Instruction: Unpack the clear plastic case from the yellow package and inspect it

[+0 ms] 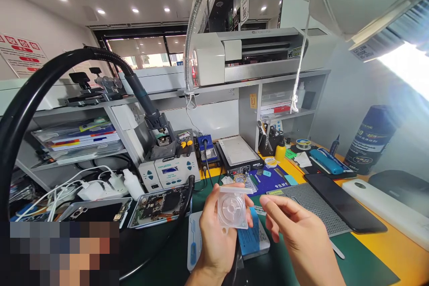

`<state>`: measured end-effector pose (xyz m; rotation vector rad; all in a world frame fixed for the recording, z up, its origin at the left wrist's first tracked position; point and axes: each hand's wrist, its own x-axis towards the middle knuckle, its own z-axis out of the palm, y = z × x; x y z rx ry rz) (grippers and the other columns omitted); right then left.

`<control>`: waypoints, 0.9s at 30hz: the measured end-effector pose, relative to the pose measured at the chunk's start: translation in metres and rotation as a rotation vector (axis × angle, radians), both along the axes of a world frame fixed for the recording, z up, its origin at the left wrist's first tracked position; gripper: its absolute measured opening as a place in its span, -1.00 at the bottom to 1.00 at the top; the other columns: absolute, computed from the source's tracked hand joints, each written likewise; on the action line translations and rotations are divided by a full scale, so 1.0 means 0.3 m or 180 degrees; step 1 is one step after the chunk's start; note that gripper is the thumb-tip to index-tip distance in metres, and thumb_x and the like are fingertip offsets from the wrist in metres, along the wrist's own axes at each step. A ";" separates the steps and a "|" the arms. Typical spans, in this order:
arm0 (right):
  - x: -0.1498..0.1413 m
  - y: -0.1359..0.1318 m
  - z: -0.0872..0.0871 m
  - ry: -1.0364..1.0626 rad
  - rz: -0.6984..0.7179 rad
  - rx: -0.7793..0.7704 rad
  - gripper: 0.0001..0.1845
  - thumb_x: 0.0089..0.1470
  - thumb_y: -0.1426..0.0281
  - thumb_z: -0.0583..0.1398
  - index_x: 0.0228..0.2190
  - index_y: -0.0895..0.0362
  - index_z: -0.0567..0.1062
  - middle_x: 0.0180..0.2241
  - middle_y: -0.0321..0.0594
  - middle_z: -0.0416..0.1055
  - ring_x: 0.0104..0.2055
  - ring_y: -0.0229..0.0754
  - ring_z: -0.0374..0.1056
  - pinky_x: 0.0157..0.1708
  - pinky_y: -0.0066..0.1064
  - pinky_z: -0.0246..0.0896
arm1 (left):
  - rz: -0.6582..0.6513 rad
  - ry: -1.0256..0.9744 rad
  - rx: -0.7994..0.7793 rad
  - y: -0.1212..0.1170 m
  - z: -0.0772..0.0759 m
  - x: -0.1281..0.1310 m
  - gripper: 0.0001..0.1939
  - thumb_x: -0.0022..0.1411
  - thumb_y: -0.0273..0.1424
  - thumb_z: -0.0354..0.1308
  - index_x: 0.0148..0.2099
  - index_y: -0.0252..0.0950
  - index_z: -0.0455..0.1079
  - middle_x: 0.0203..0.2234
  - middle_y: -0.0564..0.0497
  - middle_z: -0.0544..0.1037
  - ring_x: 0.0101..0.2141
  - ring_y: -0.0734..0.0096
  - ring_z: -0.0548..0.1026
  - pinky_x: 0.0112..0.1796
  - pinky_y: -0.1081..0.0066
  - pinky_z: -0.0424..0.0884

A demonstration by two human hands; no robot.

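Observation:
My left hand is closed around a small clear plastic case with a round moulded ring inside. The case's lid stands raised along its top edge. To the right, a short gap from the case, my right hand is closed in a pinch of thumb and forefinger. What that pinch holds, if anything, is too small to make out. Below the hands a blue and white box lies on the green mat, partly hidden by my left hand.
Left stand a rework station and a tray of circuit boards. A black hose arches over that side. On the right lie a black phone, a grey perforated mat and a spray can. A lamp hangs overhead.

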<state>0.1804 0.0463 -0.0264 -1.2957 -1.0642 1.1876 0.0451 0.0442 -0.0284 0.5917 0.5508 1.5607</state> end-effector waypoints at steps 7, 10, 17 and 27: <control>0.012 0.008 -0.023 -0.0069 0.0014 0.0069 -0.51 -0.08 -0.11 0.37 -0.34 0.05 0.66 -0.59 -0.33 0.38 -0.50 -0.18 0.21 -0.49 -0.38 0.11 | 0.0054 -0.0037 -0.0117 -0.001 -0.001 0.001 -0.62 0.34 -0.25 0.03 -0.09 -0.46 0.52 -0.45 -0.14 0.59 -0.53 0.33 0.48 -0.46 0.39 0.34; 0.011 0.007 -0.015 -0.0159 0.0026 0.0136 -0.51 -0.07 -0.10 0.37 -0.35 0.05 0.66 -0.59 -0.32 0.40 -0.51 -0.19 0.22 -0.50 -0.39 0.13 | 0.0041 -0.0021 -0.0230 0.002 0.005 0.004 -0.61 0.34 -0.19 0.06 -0.15 -0.44 0.52 -0.49 -0.11 0.58 -0.55 0.35 0.46 -0.48 0.39 0.34; 0.017 0.017 -0.012 -0.0585 0.0043 0.0717 -0.58 0.02 -0.06 0.32 -0.36 0.03 0.66 -0.55 -0.29 0.45 -0.52 -0.18 0.24 -0.51 -0.36 0.13 | -0.0188 0.0061 -0.0427 0.008 0.016 0.008 -0.61 0.33 -0.14 0.07 -0.26 -0.41 0.47 -0.50 -0.12 0.56 -0.58 0.32 0.44 -0.50 0.35 0.35; 0.060 0.049 -0.024 -0.1503 0.0354 0.2199 -0.86 0.28 0.30 0.23 -0.26 0.04 0.60 -0.39 -0.25 0.46 -0.43 -0.18 0.29 -0.42 -0.33 0.20 | -0.0309 0.0049 -0.0550 0.013 -0.005 0.013 -0.60 0.35 -0.11 0.08 -0.09 -0.39 0.42 -0.43 -0.09 0.56 -0.59 0.36 0.44 -0.57 0.40 0.28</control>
